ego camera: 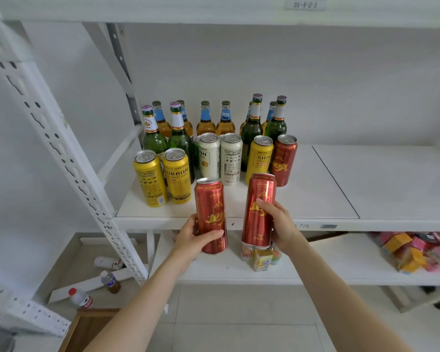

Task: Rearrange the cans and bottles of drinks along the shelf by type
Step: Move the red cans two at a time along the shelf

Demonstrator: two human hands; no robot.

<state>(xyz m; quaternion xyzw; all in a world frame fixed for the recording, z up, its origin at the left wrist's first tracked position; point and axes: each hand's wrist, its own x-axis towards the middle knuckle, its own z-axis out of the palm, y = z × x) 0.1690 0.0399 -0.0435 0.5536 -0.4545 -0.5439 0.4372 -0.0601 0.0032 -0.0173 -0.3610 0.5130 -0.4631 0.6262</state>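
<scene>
My left hand grips a tall red can, held upright in front of the shelf's front edge. My right hand grips a second red can, tilted slightly, also off the shelf. On the white shelf stand two yellow cans at the left, two white cans in the middle, then a yellow can and a third red can. Behind them stand green bottles and, at the back, amber bottles with blue labels.
The shelf's right half holds nothing. A white perforated upright slants along the left. The lower shelf carries small drink cartons and coloured packets. Plastic bottles lie on the floor at lower left.
</scene>
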